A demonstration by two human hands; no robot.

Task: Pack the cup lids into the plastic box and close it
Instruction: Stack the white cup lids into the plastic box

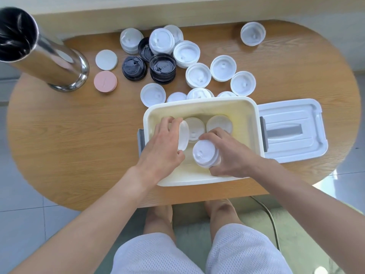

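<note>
An open white plastic box (250, 107) stands on the table in front of me. Inside it, my left hand (164, 147) grips a stack of white lids (182, 137) turned on edge by the left wall. My right hand (227, 155) grips another stack of white lids (205, 154) over the box's near part. Two white lid stacks (194, 126) (219, 122) lie at the back of the box. The box's white cover (292, 129) lies flat to its right. Many white lids (198, 75) and black lids (163, 68) sit loose behind the box.
A tall steel cylinder (49, 56) stands at the far left of the wooden table (79, 145). A white disc (106, 59) and a pink disc (105, 81) lie beside it. One white lid (253, 33) sits alone at the far right. My knees are below the table edge.
</note>
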